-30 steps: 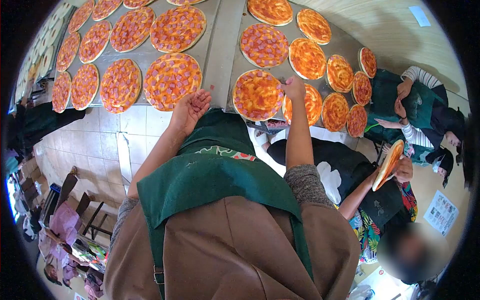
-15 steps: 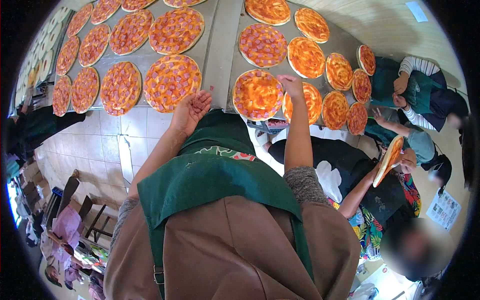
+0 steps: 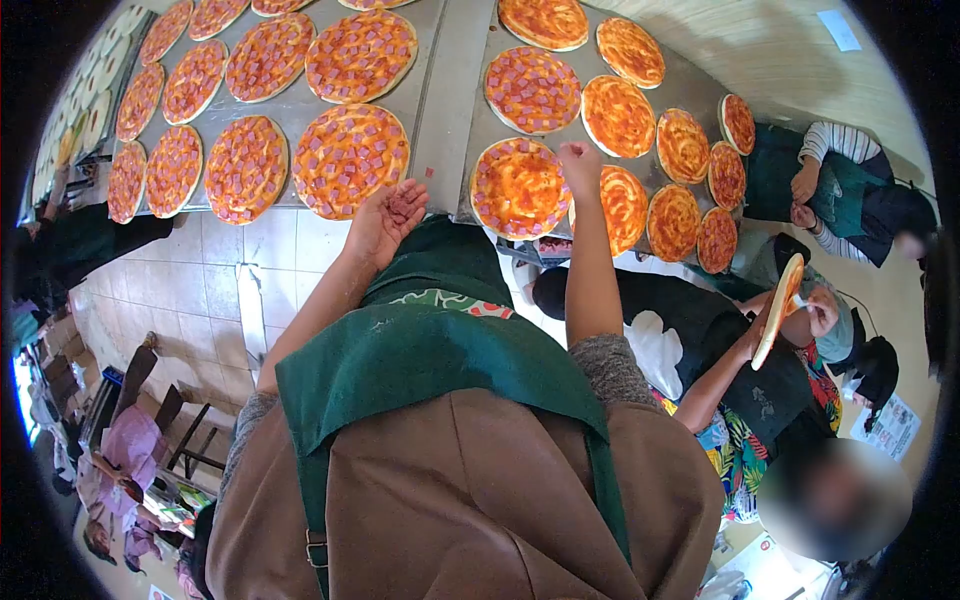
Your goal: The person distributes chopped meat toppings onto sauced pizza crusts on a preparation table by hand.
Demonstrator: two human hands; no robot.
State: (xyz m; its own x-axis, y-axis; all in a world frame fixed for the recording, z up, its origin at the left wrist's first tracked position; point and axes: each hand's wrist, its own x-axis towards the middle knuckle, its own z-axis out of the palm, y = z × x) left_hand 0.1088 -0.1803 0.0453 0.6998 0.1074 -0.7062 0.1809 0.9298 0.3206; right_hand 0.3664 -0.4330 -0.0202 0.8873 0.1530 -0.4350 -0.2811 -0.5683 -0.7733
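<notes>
My left hand (image 3: 387, 222) is turned palm up and cupped, with pinkish bits of diced ham in it. It hovers at the table's front edge, beside a pizza (image 3: 350, 160) covered in ham cubes. My right hand (image 3: 581, 170) is closed, fingers pressed together, over the right edge of a sauced pizza (image 3: 519, 190). Ham cubes lie mostly around that pizza's rim, while its middle shows sauce. What the right fingers pinch is hidden. Just right of this hand, partly covered by my forearm, lies a pizza (image 3: 622, 212) with sauce only.
Several ham-topped pizzas (image 3: 255, 168) fill the left metal table (image 3: 425, 100); mostly sauced ones (image 3: 617, 115) lie on the right. A co-worker close on my right holds a tilted sauced pizza (image 3: 778, 312). Another person in striped sleeves (image 3: 835, 145) stands at the far right end.
My right hand has shifted slightly left over the pizza's edge. My left hand stays cupped in place. The co-worker's pizza has tilted more edge-on, and the view has shifted slightly.
</notes>
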